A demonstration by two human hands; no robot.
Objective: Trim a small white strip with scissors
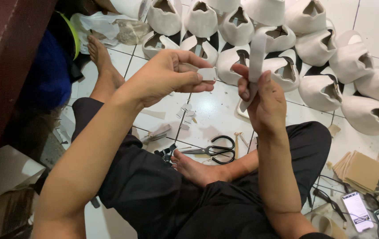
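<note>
I sit cross-legged on a white tiled floor (216,110). My left hand (167,75) pinches a small white rectangular piece (207,73) between thumb and fingers. My right hand (264,99) grips a long white strip (256,57) that stands up from the fist, its lower end poking out below. The two hands are close together above the floor. Black-handled scissors (216,151) lie on the tiles by my bare foot (196,168).
Several white shoe uppers on lasts (322,88) crowd the far and right floor. Small white scraps (186,113) lie below my hands. A stack of tan cardboard pieces (360,170) and two phones (357,211) sit at right. A dark wooden panel (7,57) stands at left.
</note>
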